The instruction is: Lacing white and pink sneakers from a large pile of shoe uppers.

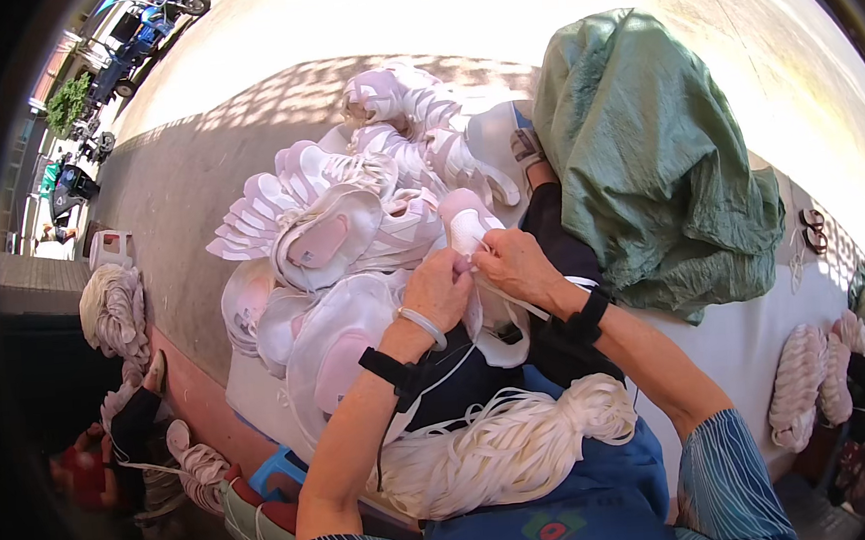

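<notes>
A pink-and-white shoe upper (466,230) lies across my lap, toe pointing away from me. My left hand (436,292) is closed at its lacing edge, fingertips pinched on the upper. Opposite, almost touching it, my right hand (525,269) pinches a white shoelace that trails down beside the upper. The exact spot between the fingertips is partly hidden. A thick bundle of cream-white shoelaces (505,450) rests on my lap, nearer my body. Stacked shoe uppers (325,237) are heaped just left of my hands.
More nested uppers (405,96) are piled farther away. A large green cloth sack (647,175) stands to the right. People sit at both sides, a person in red (86,475) on the left, with uppers around them. Sandals (813,230) lie far right; blue three-wheelers (141,40) are parked far left.
</notes>
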